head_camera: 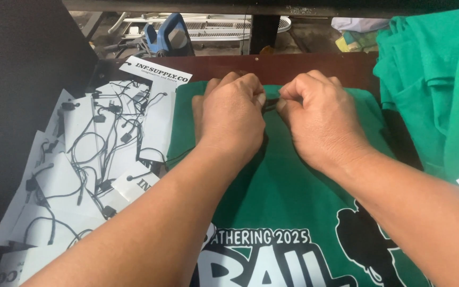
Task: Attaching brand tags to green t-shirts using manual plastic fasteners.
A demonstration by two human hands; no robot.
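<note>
Head view: green t-shirt [288,186] lies flat on a dark reddish-brown table [314,62], collar end away from the camera. Fabric is solid green, smooth across the middle, with white block lettering and a black silhouette graphic along the bottom edge of frame.

Left hand [232,114] and right hand [320,119] sit close together at the collar, knuckles up, fingers curled in. Thumb and forefinger of each hand pinch at the same spot on the neckline, with a small dark item [271,102] between the fingertips; too small to tell what it is. Fingertips almost touching. Both forearms rest over the shirt.

Left of the shirt: a loose spread of white card hang tags [75,175] with black string loops, overlapping each other, the nearest just beside the shirt's left edge, one under the left forearm.

Right: stack of more green garments [436,79], same colour, folded, near the shirt's right shoulder.

Beyond the table's far edge: a blue-and-grey tool [168,34] and a white wire rack [213,26].
</note>
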